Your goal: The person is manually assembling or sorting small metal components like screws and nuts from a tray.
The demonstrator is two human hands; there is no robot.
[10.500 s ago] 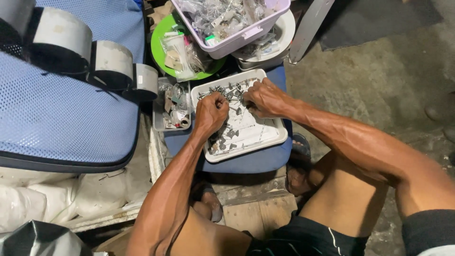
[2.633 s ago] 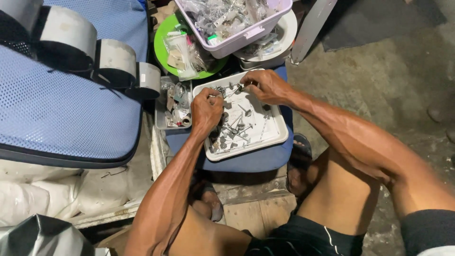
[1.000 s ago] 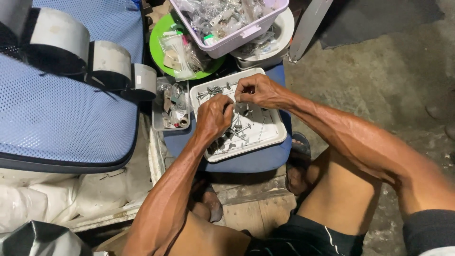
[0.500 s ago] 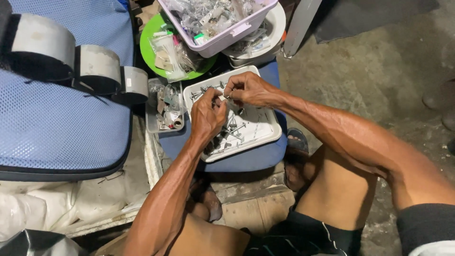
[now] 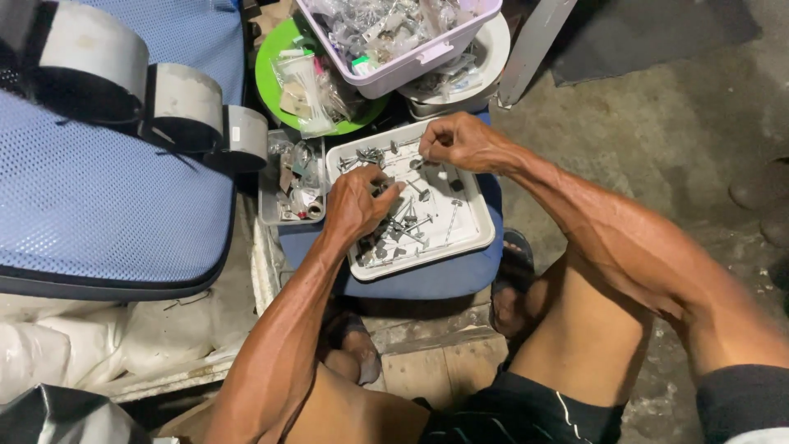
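Both hands are working over the white tray (image 5: 477, 238) full of screws and bolts (image 5: 407, 230), which sits on a blue cushion (image 5: 436, 279) just far of the person's knees. The left hand (image 5: 357, 201) is curled down over the left half of the tray, fingers bunched and touching the loose hardware; whether it's pinching one piece, I can't tell from here. The right hand (image 5: 460, 141) hovers at the far edge of the tray, closed into a loose fist with the fingertips pressed together as if nipping something small, but whatever's in there is too tiny to make out. The hands are near each other, not touching. Room is tight: a small clear container (image 5: 292, 177) of odd bits sits right against the tray's left edge, a green plate (image 5: 271, 74) with little plastic bags (image 5: 308, 86) is just beyond that, and a pale purple bin (image 5: 427, 57) of metal parts hangs over the far side with a white bowl (image 5: 493, 49) under it. The big blue mesh seat (image 5: 107, 205) fills the left. The only open space is the bare concrete floor (image 5: 657, 123) to the right.
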